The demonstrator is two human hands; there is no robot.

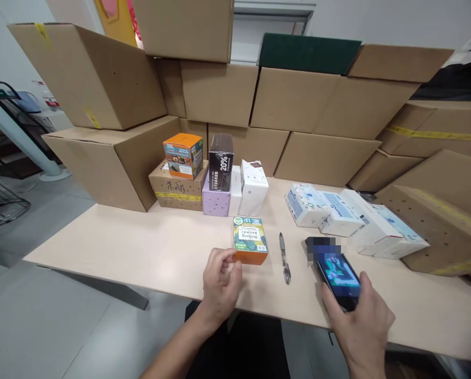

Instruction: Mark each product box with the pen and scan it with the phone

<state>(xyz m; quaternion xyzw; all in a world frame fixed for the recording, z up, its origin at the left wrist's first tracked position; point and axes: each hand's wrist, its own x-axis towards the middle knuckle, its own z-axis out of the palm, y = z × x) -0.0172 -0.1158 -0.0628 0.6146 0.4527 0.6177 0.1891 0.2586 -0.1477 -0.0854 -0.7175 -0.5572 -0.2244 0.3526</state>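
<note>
My right hand (360,323) grips a black smartphone (340,276) by its lower end, thumb on one side and fingers on the other. The phone's screen is lit, and part of it is blurred out. Loosely curled, my left hand (222,284) has a gap between thumb and forefinger and shows nothing held. Its fingertips are at the near left corner of a small green and orange box (250,241); whether they touch it I cannot tell. Between that box and the phone, a clear-barrelled pen (284,258) lies on the table (140,247).
Large cardboard boxes (219,95) are stacked along the back. Before them stand an orange box (184,155) on a brown carton (176,189), a black box (221,163) on a purple one (215,202), and a white box (254,188). Several white-blue packages (340,213) lie at right.
</note>
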